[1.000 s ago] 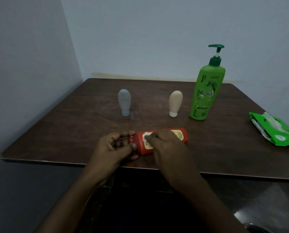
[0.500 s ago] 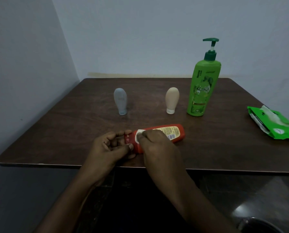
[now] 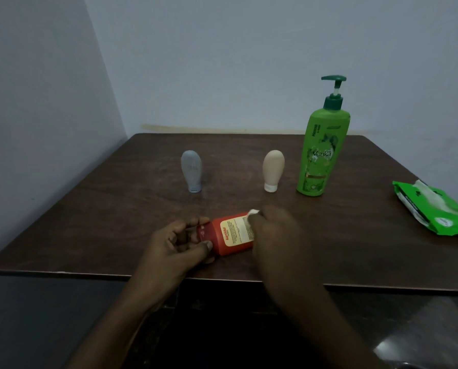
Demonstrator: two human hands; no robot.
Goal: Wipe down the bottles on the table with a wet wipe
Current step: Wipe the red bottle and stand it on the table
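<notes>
Table point(image 3: 94, 230) of dark brown wood fills the view, pushed into a corner of pale blue-grey walls. Red bottle point(image 3: 229, 234) lies on its side near the front edge, cap end pointing left, cream label w/ red lettering facing up. Left hand point(image 3: 174, 247) grips the cap end, thumb on the near side & fingers curled round the far side, so it's clamped on the bottle. Right hand point(image 3: 274, 230) sits over the bottle's right part, covering its base end; fingers bent down onto a white wet wipe point(image 3: 251, 215), which shows only as a small bunched bit at the fingertips, pressed against the label's right edge. Most of the wipe is hidden under the hand.

Further back, three more bottles stand upright in a rough row, well apart from the hands. Grey squeeze bottle point(image 3: 191, 169) on the left, standing on its cap. Beige squeeze bottle point(image 3: 273, 169) w/ white cap down, right of centre. Just beside that, to the right, a tall green pump bottle point(image 3: 322, 153) w/ dark green pump head, nozzle pointing left.

Green wipes pack point(image 3: 432, 211) lies flat near the table's right edge, opening showing a white sheet poking out. Both forearms come up from the bottom of the frame, bare
</notes>
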